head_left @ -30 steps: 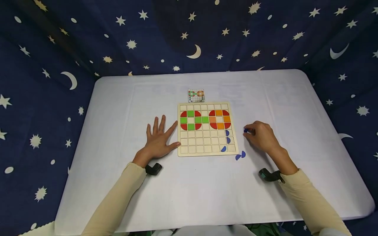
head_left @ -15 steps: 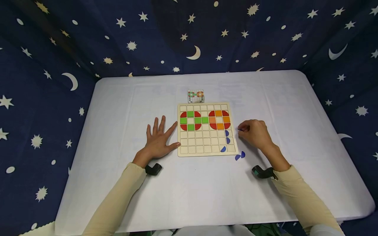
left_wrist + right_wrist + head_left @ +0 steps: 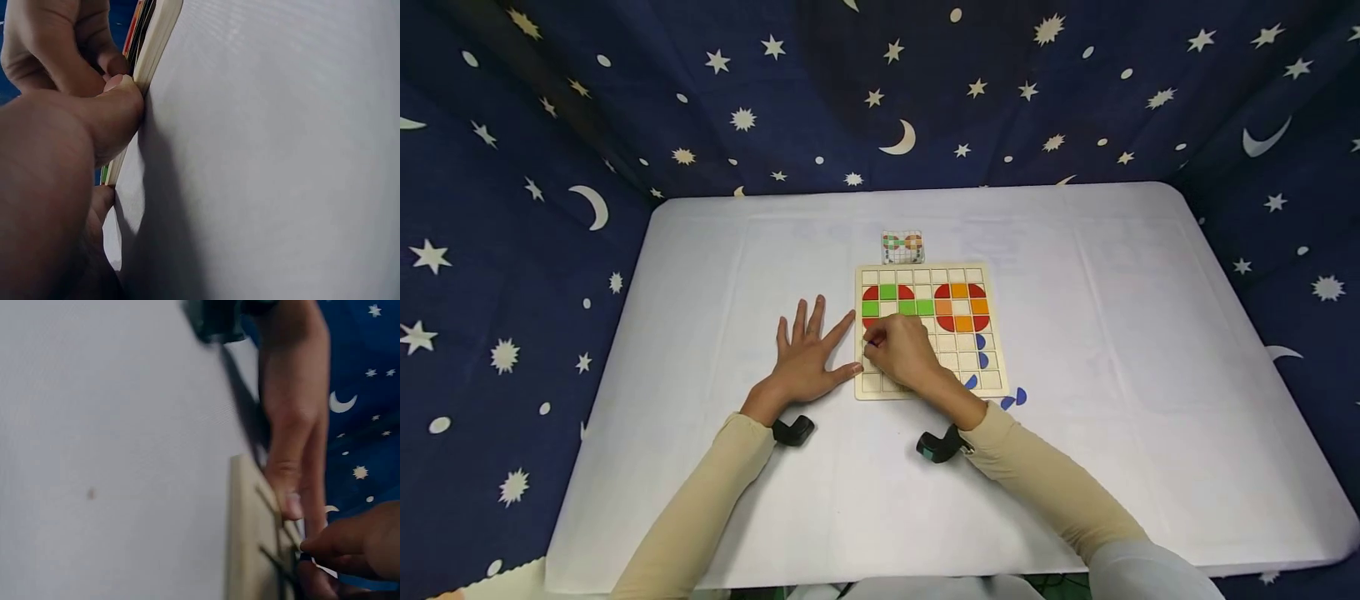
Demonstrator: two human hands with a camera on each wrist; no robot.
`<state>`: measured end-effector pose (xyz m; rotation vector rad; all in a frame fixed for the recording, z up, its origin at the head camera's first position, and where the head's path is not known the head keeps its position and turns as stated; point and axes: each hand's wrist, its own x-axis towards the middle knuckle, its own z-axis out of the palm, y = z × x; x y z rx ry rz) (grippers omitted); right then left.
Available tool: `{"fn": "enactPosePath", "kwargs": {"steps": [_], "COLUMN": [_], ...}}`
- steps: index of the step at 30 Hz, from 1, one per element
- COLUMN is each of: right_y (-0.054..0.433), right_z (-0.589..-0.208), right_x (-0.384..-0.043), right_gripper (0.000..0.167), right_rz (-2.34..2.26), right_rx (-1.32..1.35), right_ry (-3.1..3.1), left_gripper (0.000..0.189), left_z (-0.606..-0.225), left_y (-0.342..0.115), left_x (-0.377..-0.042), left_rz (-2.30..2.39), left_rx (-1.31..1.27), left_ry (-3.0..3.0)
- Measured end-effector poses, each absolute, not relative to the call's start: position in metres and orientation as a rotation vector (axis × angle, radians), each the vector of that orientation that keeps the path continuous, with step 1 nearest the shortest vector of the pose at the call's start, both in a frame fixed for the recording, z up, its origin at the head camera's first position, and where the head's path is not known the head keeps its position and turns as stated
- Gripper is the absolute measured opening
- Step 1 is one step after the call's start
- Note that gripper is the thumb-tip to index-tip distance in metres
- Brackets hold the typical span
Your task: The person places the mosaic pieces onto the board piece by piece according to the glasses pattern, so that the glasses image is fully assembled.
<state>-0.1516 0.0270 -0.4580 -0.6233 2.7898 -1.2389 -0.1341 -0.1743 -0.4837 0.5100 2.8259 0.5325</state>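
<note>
A wooden grid board lies flat on the white table, its upper rows holding red, green and orange tiles. My left hand rests beside its left edge, fingers spread, with thumb and index fingertip touching the edge. My right hand is over the board's left side, pinching a dark blue piece between thumb and fingertips, mostly hidden by them. On the board's right side lie blue half-circle pieces, one of them an upper half-circle. Two more half-circles, one a loose piece, lie by the lower right corner.
A small pattern card with a red, green and orange design stands or lies just behind the board. Dark blue star-patterned cloth surrounds the white table at the back and sides. Each wrist carries a black camera.
My right hand has moved left from beyond the board's right side to its left columns, carrying the blue piece. My left hand has stayed at the left edge.
</note>
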Motion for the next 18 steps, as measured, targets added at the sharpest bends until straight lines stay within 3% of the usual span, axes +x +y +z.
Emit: {"fn": "enactPosePath", "kwargs": {"steps": [18], "right_y": [0.033], "right_z": [-0.464], "right_x": [-0.153], "right_gripper": [0.004], "right_rz": [-1.056], "right_rx": [-0.722], "right_ry": [2.899], "left_gripper": [0.084], "left_z": [-0.481], "left_y": [-0.173], "left_x": [-0.134], "left_rz": [0.527], "left_rx": [0.496], "left_ry": [2.813]}}
